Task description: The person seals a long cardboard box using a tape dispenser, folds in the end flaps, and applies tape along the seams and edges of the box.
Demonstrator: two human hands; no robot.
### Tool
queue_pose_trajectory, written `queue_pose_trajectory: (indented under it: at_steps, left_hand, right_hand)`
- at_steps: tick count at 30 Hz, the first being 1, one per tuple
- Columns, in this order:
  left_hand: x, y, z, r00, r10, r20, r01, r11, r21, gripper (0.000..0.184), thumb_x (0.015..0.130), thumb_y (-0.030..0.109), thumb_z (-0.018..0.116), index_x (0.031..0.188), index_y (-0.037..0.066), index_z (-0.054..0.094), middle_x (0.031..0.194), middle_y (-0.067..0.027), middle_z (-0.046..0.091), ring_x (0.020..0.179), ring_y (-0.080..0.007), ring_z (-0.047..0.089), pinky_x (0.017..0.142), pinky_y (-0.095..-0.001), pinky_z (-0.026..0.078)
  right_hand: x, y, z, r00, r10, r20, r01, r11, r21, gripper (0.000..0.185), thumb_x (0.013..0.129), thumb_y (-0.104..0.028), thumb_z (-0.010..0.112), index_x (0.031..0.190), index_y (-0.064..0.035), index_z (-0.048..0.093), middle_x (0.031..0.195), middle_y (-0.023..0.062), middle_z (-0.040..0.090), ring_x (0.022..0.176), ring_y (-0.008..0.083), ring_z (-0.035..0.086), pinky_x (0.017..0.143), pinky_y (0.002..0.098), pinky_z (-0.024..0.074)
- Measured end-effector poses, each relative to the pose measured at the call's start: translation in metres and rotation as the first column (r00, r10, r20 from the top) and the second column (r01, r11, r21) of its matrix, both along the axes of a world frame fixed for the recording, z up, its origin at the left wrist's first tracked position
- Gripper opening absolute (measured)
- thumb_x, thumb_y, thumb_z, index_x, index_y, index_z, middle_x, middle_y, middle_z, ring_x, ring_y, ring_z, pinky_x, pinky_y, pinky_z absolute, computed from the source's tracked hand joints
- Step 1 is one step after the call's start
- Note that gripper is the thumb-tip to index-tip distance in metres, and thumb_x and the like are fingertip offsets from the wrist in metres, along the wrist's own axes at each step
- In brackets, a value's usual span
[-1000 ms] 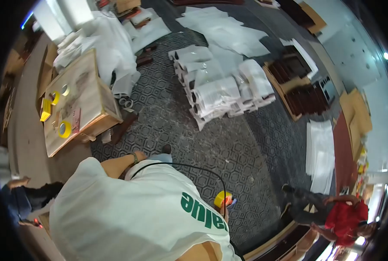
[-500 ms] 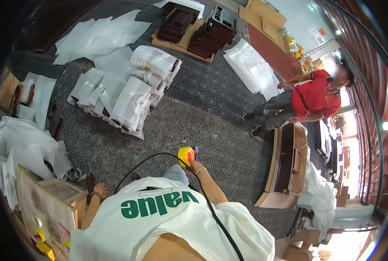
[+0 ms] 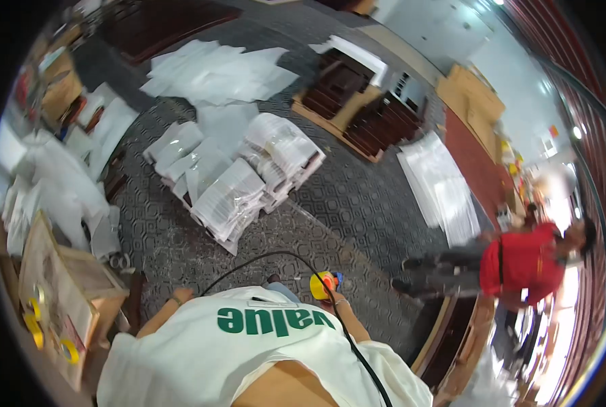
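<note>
My right hand [image 3: 333, 293] is closed around a tape dispenser [image 3: 322, 285] carrying a yellow roll, with orange and blue parts showing beside it. On the other side, my left hand [image 3: 181, 295] hangs out from my body above the patterned floor, near a wooden box-like frame [image 3: 65, 292]. Its fingers are too small and blurred to make out. Ahead of both hands stands a stack of bundles wrapped in white foam and clear film [image 3: 232, 186].
Loose white foam sheets [image 3: 215, 71] lie behind the stack. Dark wooden panels [image 3: 384, 122] sit on cardboard at the back. A person in a red shirt [image 3: 520, 264] stands at the right, by a foam sheet pile [image 3: 439, 183]. Yellow tape rolls [image 3: 35, 331] rest on the wooden frame.
My view has turned, so the stack and panels sit farther right and lower. The tape dispenser stays in my right hand, and my left hand appears farther forward from the wooden frame.
</note>
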State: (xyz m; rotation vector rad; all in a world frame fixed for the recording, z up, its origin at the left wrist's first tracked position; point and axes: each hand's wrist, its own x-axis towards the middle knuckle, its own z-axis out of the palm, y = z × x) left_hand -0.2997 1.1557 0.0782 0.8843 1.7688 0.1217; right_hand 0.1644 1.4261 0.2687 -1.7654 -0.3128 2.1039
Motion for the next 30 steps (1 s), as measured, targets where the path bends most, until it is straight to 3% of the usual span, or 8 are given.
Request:
queue_pose_trajectory:
  at_steps: [4,6,11,13,17,19,25,30]
  left_hand:
    - [0.063,0.08,0.048,0.931,0.364,0.014,-0.364,0.93,0.044,0.035,0.085,0.033,0.058,0.094,0.001,0.068,0.084,-0.0097,0.068,0.07,-0.0205,0.065,0.065,-0.0306,0.053]
    - [0.095,0.116,0.078,0.926,0.368,0.084,-0.378,0.906,0.193,0.036,0.086,0.035,0.057,0.094,0.002,0.068,0.081,-0.0089,0.068,0.07,-0.0206,0.064,0.064,-0.0313,0.053]
    - [0.119,0.137,0.094,0.955,0.294,0.034,-0.294,0.927,0.234,0.037,0.086,0.037,0.055,0.093,0.003,0.068,0.08,-0.0088,0.067,0.068,-0.0201,0.063,0.065,-0.0328,0.052]
    - [0.125,0.118,0.12,0.93,0.359,-0.077,-0.314,0.886,0.342,0.042,0.082,0.045,0.055,0.073,0.007,0.07,0.074,-0.0066,0.067,0.066,-0.0192,0.059,0.065,-0.0345,0.049]
    - [0.095,0.026,-0.023,0.916,0.214,-0.339,-0.208,0.977,0.054,0.038,0.089,0.04,0.05,0.103,0.009,0.066,0.093,-0.0115,0.068,0.077,-0.0247,0.062,0.073,-0.0369,0.051]
    - [0.087,0.023,-0.055,0.899,0.162,-0.406,-0.196,0.979,-0.045,0.04,0.091,0.039,0.048,0.113,0.009,0.064,0.099,-0.0131,0.068,0.08,-0.0266,0.063,0.075,-0.0377,0.052]
    - [0.047,-0.028,-0.031,0.871,0.35,-0.345,-0.359,0.932,0.041,0.039,0.088,0.041,0.047,0.097,0.008,0.066,0.089,-0.0103,0.067,0.075,-0.0257,0.061,0.071,-0.0391,0.049]
    - [0.031,0.022,0.011,0.835,0.484,-0.263,-0.482,0.873,0.077,0.041,0.087,0.043,0.046,0.084,0.007,0.067,0.081,-0.008,0.066,0.07,-0.025,0.059,0.068,-0.0403,0.048]
  right_hand:
    - [-0.044,0.141,0.002,0.917,0.398,0.039,-0.398,0.917,0.002,0.058,0.078,-0.048,0.07,0.115,-0.0047,0.061,0.107,0.0108,0.065,0.094,0.0242,0.064,0.081,0.0339,0.0505]
    - [-0.079,0.193,0.004,0.83,0.555,0.061,-0.557,0.831,0.015,0.058,0.078,-0.049,0.07,0.115,-0.0047,0.061,0.107,0.0107,0.065,0.094,0.0242,0.063,0.081,0.034,0.0504]
    - [-0.149,0.253,0.004,0.589,0.798,0.13,-0.803,0.596,-0.024,0.059,0.078,-0.05,0.069,0.115,-0.0047,0.062,0.107,0.0104,0.065,0.094,0.0242,0.063,0.08,0.0342,0.0501]
    - [-0.188,0.261,0.004,0.451,0.878,0.163,-0.884,0.464,-0.055,0.059,0.077,-0.05,0.069,0.115,-0.0046,0.062,0.107,0.0103,0.065,0.094,0.0243,0.063,0.08,0.0343,0.05]
    - [-0.237,0.27,0.027,0.25,0.938,0.239,-0.955,0.279,-0.099,0.06,0.077,-0.051,0.069,0.115,-0.0046,0.062,0.107,0.0101,0.065,0.094,0.0243,0.063,0.079,0.0345,0.0497]
    - [-0.263,0.271,0.038,0.163,0.946,0.282,-0.972,0.203,-0.121,0.06,0.077,-0.051,0.068,0.114,-0.0046,0.062,0.107,0.01,0.065,0.094,0.0243,0.063,0.079,0.0346,0.0496]
    - [-0.328,0.259,0.043,-0.063,0.921,0.385,-0.975,0.027,-0.222,0.061,0.077,-0.053,0.068,0.114,-0.0045,0.063,0.107,0.0097,0.065,0.094,0.0244,0.063,0.079,0.0349,0.0492]
    - [-0.364,0.232,0.042,-0.253,0.864,0.436,-0.933,-0.098,-0.346,0.062,0.077,-0.054,0.067,0.114,-0.0045,0.063,0.107,0.0095,0.065,0.095,0.0245,0.062,0.078,0.0351,0.0489]
